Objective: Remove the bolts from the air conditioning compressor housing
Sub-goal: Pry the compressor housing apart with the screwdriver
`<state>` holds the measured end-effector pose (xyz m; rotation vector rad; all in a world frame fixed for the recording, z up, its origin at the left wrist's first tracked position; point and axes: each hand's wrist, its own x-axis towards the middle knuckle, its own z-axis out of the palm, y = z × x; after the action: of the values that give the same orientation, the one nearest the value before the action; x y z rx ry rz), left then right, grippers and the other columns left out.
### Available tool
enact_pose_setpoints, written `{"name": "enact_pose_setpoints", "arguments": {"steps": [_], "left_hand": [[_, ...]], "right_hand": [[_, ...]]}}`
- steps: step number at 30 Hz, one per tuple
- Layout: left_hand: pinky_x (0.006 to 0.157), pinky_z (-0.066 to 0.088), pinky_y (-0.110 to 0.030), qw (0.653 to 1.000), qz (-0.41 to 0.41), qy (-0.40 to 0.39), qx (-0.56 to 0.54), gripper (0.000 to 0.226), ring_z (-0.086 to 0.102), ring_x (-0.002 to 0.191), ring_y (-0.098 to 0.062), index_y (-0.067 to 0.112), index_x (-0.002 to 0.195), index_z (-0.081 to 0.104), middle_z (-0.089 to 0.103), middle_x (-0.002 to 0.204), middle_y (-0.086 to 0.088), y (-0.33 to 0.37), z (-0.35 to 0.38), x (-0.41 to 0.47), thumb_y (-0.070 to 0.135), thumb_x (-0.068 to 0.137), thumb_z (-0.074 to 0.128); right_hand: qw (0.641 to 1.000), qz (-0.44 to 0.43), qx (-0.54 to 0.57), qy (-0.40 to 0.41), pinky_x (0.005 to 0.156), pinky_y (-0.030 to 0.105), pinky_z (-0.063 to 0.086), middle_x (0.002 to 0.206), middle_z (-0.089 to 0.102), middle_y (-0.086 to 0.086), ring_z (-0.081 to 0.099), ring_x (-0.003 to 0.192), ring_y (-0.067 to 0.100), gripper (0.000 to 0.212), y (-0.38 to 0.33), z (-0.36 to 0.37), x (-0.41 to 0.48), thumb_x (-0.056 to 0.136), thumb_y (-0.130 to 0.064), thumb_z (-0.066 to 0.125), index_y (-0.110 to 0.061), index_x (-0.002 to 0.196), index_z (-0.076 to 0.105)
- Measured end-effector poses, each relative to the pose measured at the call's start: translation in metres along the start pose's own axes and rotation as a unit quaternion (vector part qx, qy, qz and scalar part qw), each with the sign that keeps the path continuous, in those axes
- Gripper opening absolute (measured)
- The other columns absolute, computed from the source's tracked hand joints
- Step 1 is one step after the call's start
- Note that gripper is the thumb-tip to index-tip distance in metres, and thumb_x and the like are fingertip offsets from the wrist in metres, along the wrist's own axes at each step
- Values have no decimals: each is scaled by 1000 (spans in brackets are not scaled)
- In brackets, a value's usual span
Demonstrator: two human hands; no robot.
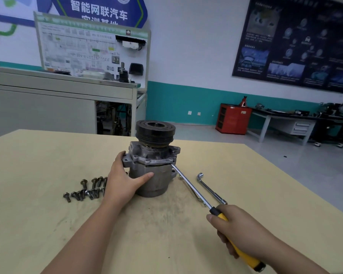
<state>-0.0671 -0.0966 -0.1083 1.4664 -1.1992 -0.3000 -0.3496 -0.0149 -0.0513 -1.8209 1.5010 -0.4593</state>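
Note:
A grey metal compressor [156, 171] stands upright on the table, its black pulley [155, 131] on top. My left hand [123, 180] grips the housing's left side, thumb across its front. My right hand [238, 232] holds a yellow-handled screwdriver [194, 189]. The screwdriver's tip sits at the seam under the housing's top flange, on the right. Several removed bolts [87, 189] lie in a loose group on the table left of the compressor.
The work sits on a pale wooden table [48, 224]. An L-shaped socket wrench [210, 187] lies to the right of the compressor, beyond the screwdriver shaft. A grey cabinet with a display board stands behind, and a red tool cabinet [233, 118] is at the far wall.

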Motion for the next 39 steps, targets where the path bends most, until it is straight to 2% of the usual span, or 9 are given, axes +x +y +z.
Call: {"name": "enact_pose_setpoints", "arguments": {"steps": [6,13,20,23,25,28,32,36,39], "left_hand": [[96,46,-43,1000,0,-1,-3,106,55,110,-22,28,141,29,45,125,13,0,-1,0,52,55,85],[98,45,-45,1000,-8,-7,-5,108,54,114,-23,27,143,27,45,137,5,2,-2,-2,53,55,85],[114,26,-43,1000,-1,0,4,100,27,139,-24,13,147,29,30,151,-6,11,-8,9,51,68,78],[110,33,-48,998,-6,-60,-16,105,39,134,-24,19,144,36,42,146,-3,22,-16,21,63,58,78],[101,44,-45,992,3,-121,-36,88,54,119,-20,29,126,50,59,128,2,29,-21,30,66,51,74],[85,50,-29,986,6,-148,-74,63,62,100,-6,37,107,53,64,114,8,33,-22,40,62,56,80],[90,53,-47,989,-26,-102,-108,23,64,102,-22,27,96,63,69,103,0,30,-17,52,36,78,75],[82,57,-45,986,-41,-82,-140,14,67,97,-23,22,90,67,71,94,0,25,-15,56,29,81,74],[67,58,-33,986,-34,-85,-139,11,68,91,-19,24,86,67,71,88,4,23,-15,57,30,80,74]], "right_hand": [[999,-4,-30,42,42,22,40,60,52,1,48,36,16,25,4,16,1,95,-33,47,-19,74,44],[995,-5,-74,69,37,17,36,67,49,-1,43,31,5,24,2,19,0,97,-35,45,-21,78,45],[997,1,-62,49,40,20,39,65,51,2,46,34,12,24,-1,16,0,97,-35,45,-20,77,44],[997,3,-58,47,41,20,39,65,52,3,46,35,14,25,-1,15,-1,96,-35,45,-19,77,44],[996,-4,-67,53,40,19,37,66,51,2,43,32,10,25,0,17,-1,97,-34,45,-18,77,44],[996,-10,-69,54,38,18,35,67,50,1,42,32,9,25,-2,18,-1,97,-35,45,-18,78,44],[999,5,-33,13,42,20,38,63,53,1,48,37,15,24,-4,7,-3,96,-36,46,-17,82,48],[999,38,26,-23,44,24,39,52,53,-3,50,41,19,29,6,-12,-7,92,-38,51,-10,87,54],[994,56,90,17,42,27,41,51,53,1,49,41,22,24,14,-24,1,93,-29,54,-7,83,56]]}}
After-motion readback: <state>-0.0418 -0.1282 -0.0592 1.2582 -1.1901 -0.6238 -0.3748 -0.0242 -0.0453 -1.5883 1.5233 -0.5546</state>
